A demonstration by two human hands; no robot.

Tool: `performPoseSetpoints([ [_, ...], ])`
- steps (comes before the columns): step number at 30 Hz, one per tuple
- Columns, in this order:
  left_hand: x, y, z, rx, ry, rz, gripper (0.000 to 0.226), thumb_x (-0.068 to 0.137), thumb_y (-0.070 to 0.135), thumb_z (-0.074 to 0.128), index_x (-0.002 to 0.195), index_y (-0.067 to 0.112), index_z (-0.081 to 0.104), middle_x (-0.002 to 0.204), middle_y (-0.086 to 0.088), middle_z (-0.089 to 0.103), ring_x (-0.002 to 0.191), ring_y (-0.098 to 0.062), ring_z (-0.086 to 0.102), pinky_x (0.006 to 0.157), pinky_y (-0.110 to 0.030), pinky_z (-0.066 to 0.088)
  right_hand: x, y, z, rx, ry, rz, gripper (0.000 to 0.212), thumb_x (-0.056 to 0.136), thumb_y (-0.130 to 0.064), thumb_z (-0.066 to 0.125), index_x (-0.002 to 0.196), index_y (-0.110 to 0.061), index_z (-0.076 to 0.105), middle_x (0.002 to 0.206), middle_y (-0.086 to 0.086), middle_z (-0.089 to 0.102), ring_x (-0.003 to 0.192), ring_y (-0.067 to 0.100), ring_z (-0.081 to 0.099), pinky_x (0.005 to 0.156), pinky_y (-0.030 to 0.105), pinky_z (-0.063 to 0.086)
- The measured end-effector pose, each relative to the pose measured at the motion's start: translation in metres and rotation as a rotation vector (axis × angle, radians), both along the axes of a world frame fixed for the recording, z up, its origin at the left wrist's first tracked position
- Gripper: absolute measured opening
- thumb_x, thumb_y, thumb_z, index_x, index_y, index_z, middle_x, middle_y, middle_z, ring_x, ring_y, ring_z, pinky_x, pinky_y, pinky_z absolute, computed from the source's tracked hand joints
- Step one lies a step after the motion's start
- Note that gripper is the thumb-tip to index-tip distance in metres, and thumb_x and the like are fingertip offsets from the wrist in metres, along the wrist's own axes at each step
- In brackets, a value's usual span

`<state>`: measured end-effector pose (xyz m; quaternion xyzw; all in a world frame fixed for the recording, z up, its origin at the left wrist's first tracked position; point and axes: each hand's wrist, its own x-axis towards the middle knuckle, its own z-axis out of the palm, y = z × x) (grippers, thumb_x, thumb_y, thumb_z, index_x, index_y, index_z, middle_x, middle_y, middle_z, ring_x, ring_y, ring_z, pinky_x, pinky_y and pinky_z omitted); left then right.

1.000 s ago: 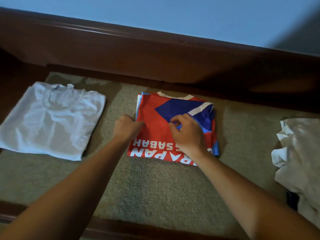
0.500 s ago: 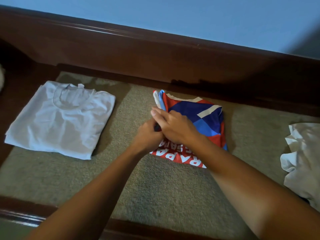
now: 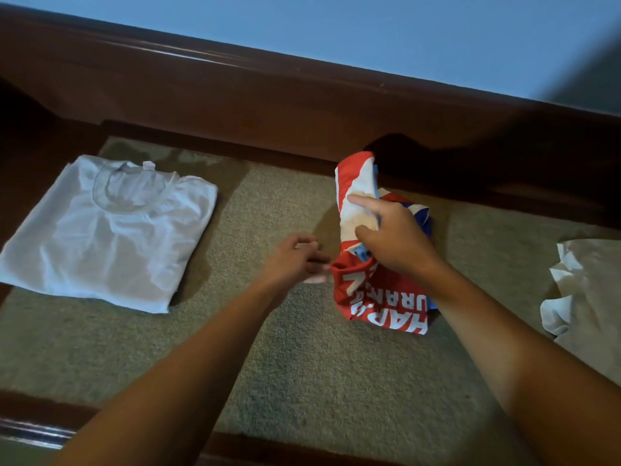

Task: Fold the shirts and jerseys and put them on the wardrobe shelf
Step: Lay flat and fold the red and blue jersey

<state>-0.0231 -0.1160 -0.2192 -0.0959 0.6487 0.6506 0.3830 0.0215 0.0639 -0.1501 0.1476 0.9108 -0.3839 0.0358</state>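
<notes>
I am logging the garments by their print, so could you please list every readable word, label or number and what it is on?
"HARA", cut off by a fold: white capitals, upside down to the camera, on the red, white and blue jersey gripped by the right hand.
"URAR", a smaller partial row on the same jersey; uncertain.
Neck tag of the folded white T-shirt: too small to read.

Open olive carpeted surface [image 3: 275, 364] lies between the folded white cotton t-shirt [image 3: 107, 230] at left and the red-and-blue printed jersey [image 3: 376, 297]. A crumpled cream garment [image 3: 584, 297] blocks the right; a dark wooden rail [image 3: 235, 105] walls the back.
</notes>
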Motion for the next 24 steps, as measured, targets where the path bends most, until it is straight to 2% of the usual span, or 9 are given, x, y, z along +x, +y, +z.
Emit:
performPoseSetpoints([
  [3,0.013,0.022,0.007,0.1,0.021,-0.016,0.015,0.106,0.018,0.047,0.12,0.013,0.051,0.099,-0.011,0.073,0.074,-0.012,0.073,0.062,-0.023,0.056,0.004,0.01,0.023,-0.092,0.08,-0.022,0.059,0.086,-0.006,0.06,0.141,-0.024,0.06,0.14,0.001,0.061,0.12,0.011,0.06,0.101,0.031,0.052],
  [7,0.019,0.042,0.002,0.424,-0.038,0.029,0.035,0.1,0.016,0.057,0.13,0.027,0.042,0.119,-0.018,0.069,0.1,-0.025,0.068,0.089,-0.037,0.051,0.009,0.023,0.063,-0.318,0.221,-0.072,0.053,0.088,0.006,0.063,0.135,-0.017,0.064,0.136,-0.013,0.058,0.119,-0.008,0.057,0.106,0.019,0.045],
  [10,0.016,0.045,0.004,0.601,-0.12,0.053,0.049,0.092,0.024,0.067,0.135,0.028,0.043,0.124,-0.01,0.067,0.107,-0.022,0.064,0.095,-0.04,0.047,0.016,0.041,0.087,-0.64,0.342,-0.124,0.052,0.086,0.012,0.062,0.131,-0.013,0.065,0.133,0.0,0.066,0.117,0.012,0.066,0.097,0.03,0.055],
  [13,0.01,0.04,0.01,0.68,-0.14,0.052,0.046,0.09,0.016,0.065,0.133,0.024,0.051,0.13,-0.003,0.063,0.112,-0.018,0.062,0.097,-0.034,0.051,0.029,0.065,0.092,-0.846,0.37,-0.188,0.049,0.088,0.01,0.058,0.13,-0.014,0.064,0.133,0.009,0.067,0.115,0.024,0.067,0.097,0.033,0.055],
  [15,0.006,0.037,0.014,0.58,-0.083,0.027,0.041,0.086,0.007,0.068,0.123,0.021,0.059,0.119,-0.005,0.067,0.098,-0.018,0.066,0.082,-0.029,0.056,0.037,0.086,0.079,-0.85,0.332,-0.25,0.051,0.089,0.012,0.055,0.133,-0.012,0.063,0.128,0.008,0.07,0.107,0.02,0.069,0.092,0.029,0.056],
  [17,0.001,0.034,0.016,0.366,0.067,0.044,0.039,0.081,0.001,0.072,0.116,0.017,0.066,0.116,-0.01,0.071,0.091,-0.02,0.068,0.077,-0.03,0.058,0.045,0.106,0.052,-0.757,0.269,-0.318,0.054,0.087,0.016,0.057,0.134,-0.01,0.062,0.121,0.005,0.073,0.099,0.014,0.069,0.086,0.024,0.058],
  [19,-0.004,0.024,0.01,0.106,0.316,-0.018,0.046,0.079,0.001,0.077,0.12,0.02,0.07,0.121,-0.007,0.071,0.095,-0.014,0.068,0.085,-0.031,0.058,0.054,0.118,0.015,-0.592,0.135,-0.336,0.059,0.085,0.018,0.061,0.133,-0.017,0.063,0.126,0.009,0.069,0.096,0.008,0.068,0.086,0.021,0.057],
  [21,-0.008,0.015,-0.001,-0.226,0.589,-0.235,0.057,0.079,0.018,0.082,0.131,0.032,0.064,0.129,-0.004,0.064,0.109,-0.013,0.065,0.1,-0.037,0.053,0.065,0.117,-0.023,-0.425,-0.048,-0.321,0.062,0.086,0.013,0.066,0.136,-0.023,0.061,0.138,0.011,0.061,0.108,0.01,0.065,0.098,0.028,0.053],
  [24,-0.002,0.012,-0.008,-0.593,0.724,-0.519,0.07,0.082,0.039,0.079,0.145,0.039,0.049,0.146,-0.008,0.044,0.13,-0.027,0.05,0.11,-0.041,0.042,0.074,0.102,-0.052,-0.224,-0.209,-0.25,0.071,0.087,-0.009,0.077,0.151,-0.02,0.047,0.152,0.002,0.045,0.135,0.018,0.049,0.105,0.027,0.041],
])
